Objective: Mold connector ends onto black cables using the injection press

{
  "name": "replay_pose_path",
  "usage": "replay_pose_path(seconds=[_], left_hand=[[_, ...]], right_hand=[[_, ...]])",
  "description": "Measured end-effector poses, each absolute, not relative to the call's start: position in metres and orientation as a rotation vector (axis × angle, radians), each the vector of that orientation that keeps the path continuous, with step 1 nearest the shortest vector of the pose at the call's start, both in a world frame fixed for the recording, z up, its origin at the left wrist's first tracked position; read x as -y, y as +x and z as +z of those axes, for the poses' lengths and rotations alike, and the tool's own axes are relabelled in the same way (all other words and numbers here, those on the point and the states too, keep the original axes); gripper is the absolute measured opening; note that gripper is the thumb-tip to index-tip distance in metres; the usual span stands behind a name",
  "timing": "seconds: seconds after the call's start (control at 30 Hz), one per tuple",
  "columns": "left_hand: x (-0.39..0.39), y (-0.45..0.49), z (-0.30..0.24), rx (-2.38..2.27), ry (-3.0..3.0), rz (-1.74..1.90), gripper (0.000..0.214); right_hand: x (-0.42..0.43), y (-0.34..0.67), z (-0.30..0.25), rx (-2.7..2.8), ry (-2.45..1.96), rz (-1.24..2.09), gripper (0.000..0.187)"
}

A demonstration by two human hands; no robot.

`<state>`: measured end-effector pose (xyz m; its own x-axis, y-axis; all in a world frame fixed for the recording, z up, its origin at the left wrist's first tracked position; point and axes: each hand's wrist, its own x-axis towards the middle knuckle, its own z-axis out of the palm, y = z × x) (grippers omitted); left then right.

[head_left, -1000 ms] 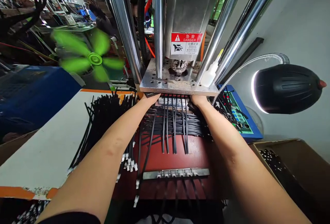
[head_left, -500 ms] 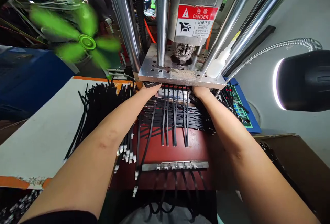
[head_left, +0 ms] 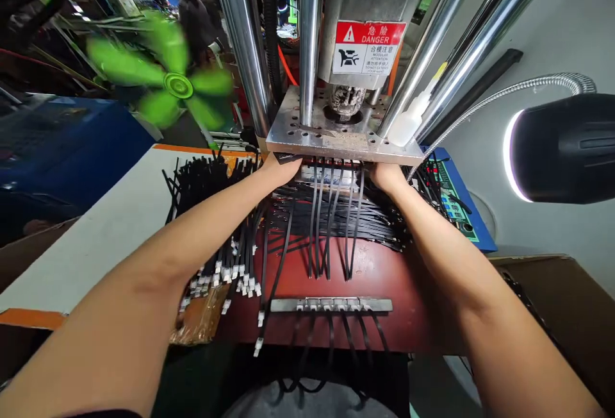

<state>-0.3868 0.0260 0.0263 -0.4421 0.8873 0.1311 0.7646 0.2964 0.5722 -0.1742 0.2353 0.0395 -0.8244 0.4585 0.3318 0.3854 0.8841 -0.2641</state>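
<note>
Tightly, left hand [head_left: 282, 171], right hand [head_left: 387, 177], under steel press plate edge [head_left: 343, 150]

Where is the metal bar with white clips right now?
In the head view, the metal bar lies across the red worktop, centred, below the loose ends of the black strips.

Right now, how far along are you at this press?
Looks done: black straps piled on the white board. In hand: left hand and right hand at the steel platen, over fanned straps. Seemingly left: straps in the metal bar.
</note>
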Motion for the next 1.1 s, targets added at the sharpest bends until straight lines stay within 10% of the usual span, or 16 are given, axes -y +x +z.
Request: replay_pose_path(seconds=[0.4,1.1], left_hand=[[0.066,-0.297,0.044,-1.413,1.514,0.455,0.034],[0.052,-0.271,0.031,-1.242,1.078,0.437,0.028]], right_hand=[[-0.118,0.03,0.061,2.71,-0.982,1.387,0.038],[-0.107,0.073,0.015,2.609,-0.757,0.987,0.019]])
